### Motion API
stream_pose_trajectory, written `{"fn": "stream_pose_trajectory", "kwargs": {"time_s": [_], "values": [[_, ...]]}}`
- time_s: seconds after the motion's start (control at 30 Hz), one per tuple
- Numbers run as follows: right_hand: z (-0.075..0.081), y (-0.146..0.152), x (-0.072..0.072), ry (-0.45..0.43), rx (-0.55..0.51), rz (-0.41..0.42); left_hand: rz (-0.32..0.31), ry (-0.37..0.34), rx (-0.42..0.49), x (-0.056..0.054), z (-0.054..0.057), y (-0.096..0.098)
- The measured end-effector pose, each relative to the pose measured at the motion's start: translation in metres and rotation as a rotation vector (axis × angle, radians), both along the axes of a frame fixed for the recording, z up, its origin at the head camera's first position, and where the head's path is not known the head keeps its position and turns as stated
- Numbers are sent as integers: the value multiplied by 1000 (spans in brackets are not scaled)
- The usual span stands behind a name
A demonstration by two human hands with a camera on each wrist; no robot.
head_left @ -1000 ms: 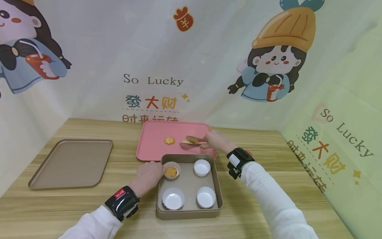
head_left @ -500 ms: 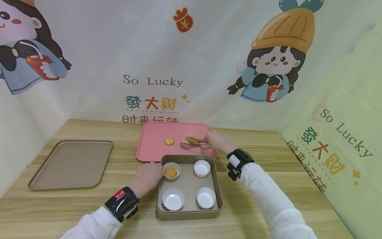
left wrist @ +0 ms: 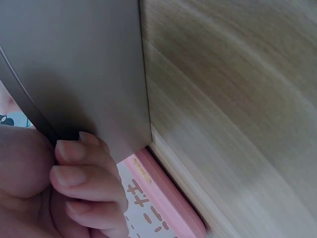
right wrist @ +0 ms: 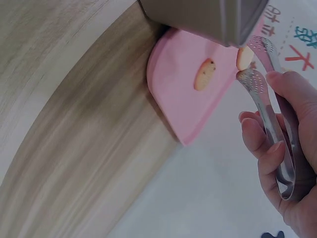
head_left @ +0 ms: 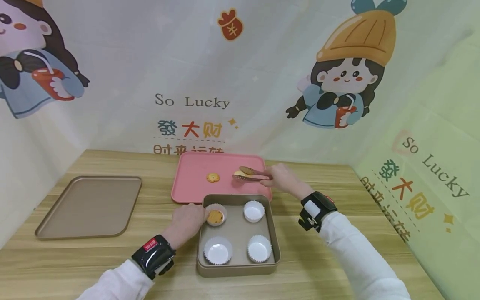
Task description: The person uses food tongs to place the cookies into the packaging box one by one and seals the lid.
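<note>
The right hand (head_left: 283, 178) grips tongs (right wrist: 271, 124) pointing left. Beyond it, a cookie (head_left: 238, 173) shows between their ends, over the pink tray's (head_left: 190, 179) right half; whether clamped, I cannot tell. Farther away, the left hand (head_left: 188, 218) grips the box's (head_left: 236, 271) left edge near its far corner.

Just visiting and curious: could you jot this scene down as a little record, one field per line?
Left-hand grip: curled over the rim of the tan box
Right-hand grip: holds tongs over the pink tray
Between tong tips: pale cookie; unclear whether pinched
Also on pink tray: flower-shaped cookie
Inside box: four white paper cups
Filled cup: far left, with speckled cookie
Left of box: flat tan tray
Surface: wooden table
</note>
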State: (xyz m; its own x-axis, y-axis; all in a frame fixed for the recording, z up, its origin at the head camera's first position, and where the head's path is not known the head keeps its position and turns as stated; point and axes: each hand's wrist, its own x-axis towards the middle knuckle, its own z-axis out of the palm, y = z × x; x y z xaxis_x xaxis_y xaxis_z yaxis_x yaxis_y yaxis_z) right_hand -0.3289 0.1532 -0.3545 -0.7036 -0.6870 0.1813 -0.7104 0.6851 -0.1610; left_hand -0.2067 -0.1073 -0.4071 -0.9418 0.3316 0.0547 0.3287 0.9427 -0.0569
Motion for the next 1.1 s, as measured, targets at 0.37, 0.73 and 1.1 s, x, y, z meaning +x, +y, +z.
{"fn": "stream_pose_trajectory", "kwargs": {"time_s": [0.37,0.73,1.1], "values": [[15,34,56,282,11,124,-10,6,-6,-1,1,-1],[11,42,89,304,173,61,-24,0,-20,-2,-1,0],[21,25,91,300,235,82,-38,25,-9,-1,-1,-1]]}}
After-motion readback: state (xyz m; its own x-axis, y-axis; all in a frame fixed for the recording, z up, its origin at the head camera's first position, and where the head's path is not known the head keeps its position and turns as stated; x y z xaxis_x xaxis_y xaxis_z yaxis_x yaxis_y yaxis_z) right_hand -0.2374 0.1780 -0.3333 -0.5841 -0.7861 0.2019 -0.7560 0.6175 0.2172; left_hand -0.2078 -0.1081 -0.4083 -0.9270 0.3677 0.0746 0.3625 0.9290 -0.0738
